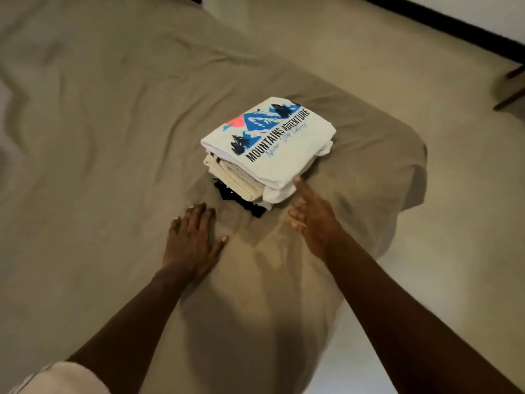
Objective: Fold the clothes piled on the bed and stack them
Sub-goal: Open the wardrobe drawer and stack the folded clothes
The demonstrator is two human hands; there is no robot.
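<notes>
Right fingers [301, 191] are out straight, loosely together, gripping nothing. The index tip is right at the near corner of the stack [255, 177], either touching the white fold or just shy of it; the blur there makes it hard to call. That right hand [312, 223] is tilted on its edge, palm facing left toward the pile.

Over on the other side, the left fingers [200, 216] are spread wide and flat, and the left hand [193, 243] presses down on the bare sheet, just beside the pile's near-left edge but apart from it.

The stack lies straight ahead of both hands, set cornerwise, with one corner aimed back between them and its printed line running from near left to far right. The white T-shirt [284, 155] is on top, a cream garment [233, 177] is under it, and a black garment [241, 201] pokes out at the bottom. It sits close to the right-hand corner of the bed [113, 109], with the floor [397, 66] beyond.

The right hand is clearly nearer. I see no loose clothes anywhere, so this looks like final squaring-up: a nudge along that near edge, with the black layer needing tucking.
</notes>
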